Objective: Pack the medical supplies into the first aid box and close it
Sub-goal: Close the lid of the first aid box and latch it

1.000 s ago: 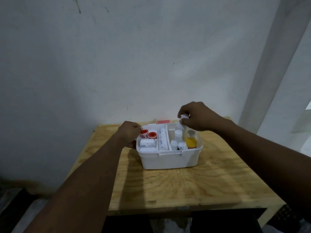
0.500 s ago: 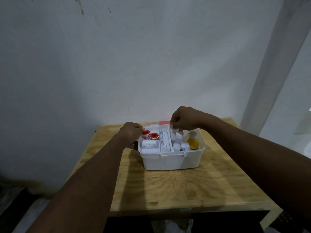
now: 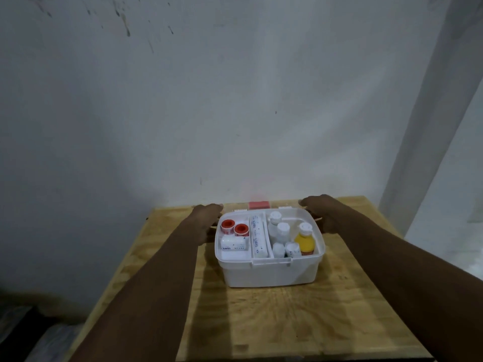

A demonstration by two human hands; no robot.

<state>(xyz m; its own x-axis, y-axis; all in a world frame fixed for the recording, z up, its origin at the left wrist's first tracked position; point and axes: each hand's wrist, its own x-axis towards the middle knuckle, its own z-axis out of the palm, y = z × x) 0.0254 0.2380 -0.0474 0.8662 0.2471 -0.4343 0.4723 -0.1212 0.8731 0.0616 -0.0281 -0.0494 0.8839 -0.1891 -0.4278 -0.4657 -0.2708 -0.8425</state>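
The white first aid box (image 3: 271,273) stands open on the wooden table (image 3: 287,322). Its left tray holds two red-ringed tape rolls (image 3: 226,225), a small white packet (image 3: 234,244) and a long wrapped bandage (image 3: 257,239). The right compartment holds white bottles (image 3: 282,231) and a yellow bottle (image 3: 304,241). The lid with a red part (image 3: 258,205) lies flat behind the box. My left hand (image 3: 206,218) reaches past the box's back left corner. My right hand (image 3: 318,210) reaches past the back right corner. The fingers of both stretch toward the lid and hold nothing I can see.
The table stands against a grey-white wall. A white post rises at the right. Dark clutter lies on the floor at the lower left, beyond the table's edge.
My right hand has left the bottles in the box and moved out to the back right corner. My left hand has shifted from the left rim toward the back.
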